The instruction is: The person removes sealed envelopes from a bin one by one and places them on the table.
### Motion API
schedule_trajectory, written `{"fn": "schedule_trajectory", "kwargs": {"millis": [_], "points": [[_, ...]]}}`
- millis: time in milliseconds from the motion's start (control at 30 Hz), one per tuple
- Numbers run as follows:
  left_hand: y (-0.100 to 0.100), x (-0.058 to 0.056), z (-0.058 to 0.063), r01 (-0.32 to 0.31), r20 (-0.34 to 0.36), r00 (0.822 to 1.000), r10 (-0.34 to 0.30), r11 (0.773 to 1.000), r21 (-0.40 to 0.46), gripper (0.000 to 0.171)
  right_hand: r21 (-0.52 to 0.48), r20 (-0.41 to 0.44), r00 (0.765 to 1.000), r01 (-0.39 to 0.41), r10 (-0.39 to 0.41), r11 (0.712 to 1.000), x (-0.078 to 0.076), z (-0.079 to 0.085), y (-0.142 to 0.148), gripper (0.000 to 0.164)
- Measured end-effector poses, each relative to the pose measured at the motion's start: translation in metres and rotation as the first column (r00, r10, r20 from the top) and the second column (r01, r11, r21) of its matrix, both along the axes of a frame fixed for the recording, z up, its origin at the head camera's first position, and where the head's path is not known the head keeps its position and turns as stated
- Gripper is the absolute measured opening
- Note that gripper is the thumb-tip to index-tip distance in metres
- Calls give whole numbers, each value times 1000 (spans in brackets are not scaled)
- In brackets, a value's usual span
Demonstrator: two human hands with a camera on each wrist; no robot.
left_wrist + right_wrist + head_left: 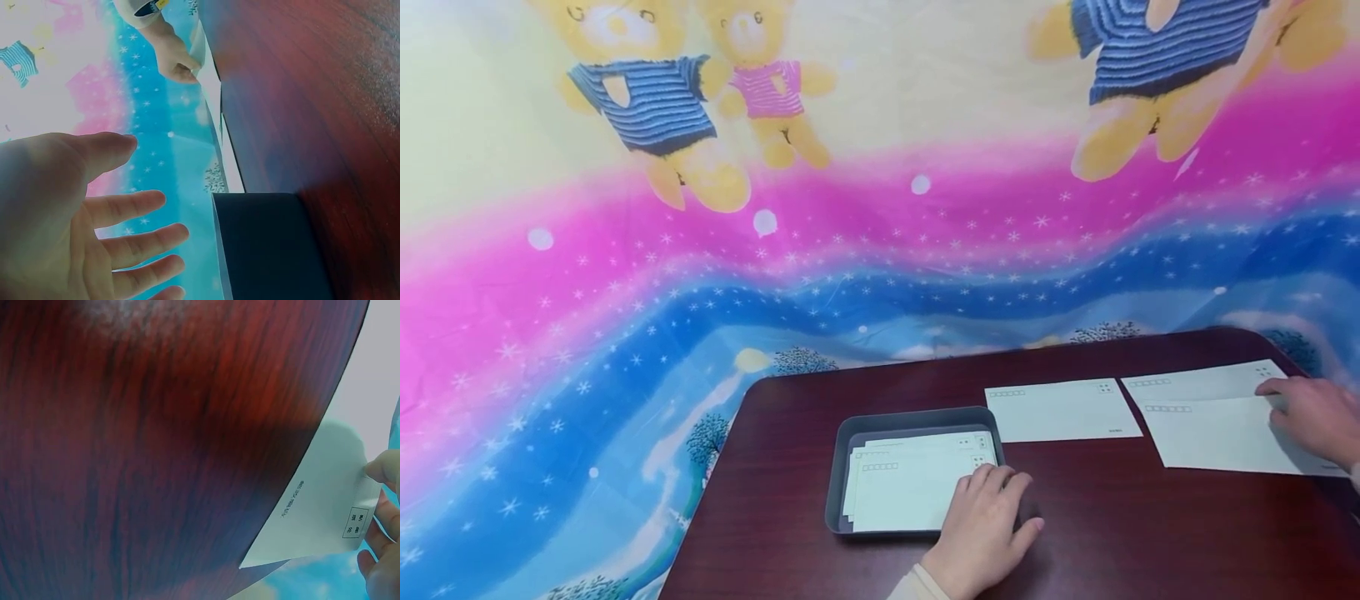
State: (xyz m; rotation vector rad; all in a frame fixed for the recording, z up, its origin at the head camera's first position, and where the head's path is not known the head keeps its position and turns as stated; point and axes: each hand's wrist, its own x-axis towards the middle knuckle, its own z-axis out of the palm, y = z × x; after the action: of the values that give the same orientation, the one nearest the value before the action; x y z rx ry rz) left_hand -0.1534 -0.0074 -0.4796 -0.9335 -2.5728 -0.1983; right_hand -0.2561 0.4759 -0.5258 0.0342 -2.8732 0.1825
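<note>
My right hand (1318, 417) pinches the edge of a white envelope (1217, 433) at the right side of the table. In the right wrist view, thumb and fingers (384, 519) grip that envelope (331, 462) beside its printed stamp box. Part of another envelope (1195, 381) shows behind it, overlapped. The left hand (981, 529) hovers at the right front corner of a dark grey tray (917, 419), its fingers spread and holding nothing, as the left wrist view confirms (81, 212). Several white envelopes (902, 496) lie stacked unevenly in the tray.
A single envelope (1060, 412) lies flat between the tray and the right-hand envelopes. The dark red-brown table (820, 567) has a rounded far edge. Behind it hangs a cloth (880, 225) printed with bears and snowflakes.
</note>
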Motion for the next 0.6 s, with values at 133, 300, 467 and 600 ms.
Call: {"fn": "schedule_trajectory", "kwargs": {"millis": [133, 300, 467, 600], "points": [[0, 0, 0, 3, 1, 1000, -3, 1000, 2, 40, 31, -24, 999, -20, 21, 999, -6, 0, 2, 26], [0, 0, -1, 2, -12, 1000, -2, 1000, 9, 39, 67, -35, 999, -30, 32, 997, -11, 4, -1, 22], [0, 0, -2, 4, -7, 1000, -4, 1000, 6, 39, 91, -29, 999, -18, 21, 996, -11, 6, -2, 22], [1, 0, -3, 5, -11, 1000, -5, 1000, 7, 39, 109, -42, 999, -12, 17, 994, -13, 3, 0, 23]]}}
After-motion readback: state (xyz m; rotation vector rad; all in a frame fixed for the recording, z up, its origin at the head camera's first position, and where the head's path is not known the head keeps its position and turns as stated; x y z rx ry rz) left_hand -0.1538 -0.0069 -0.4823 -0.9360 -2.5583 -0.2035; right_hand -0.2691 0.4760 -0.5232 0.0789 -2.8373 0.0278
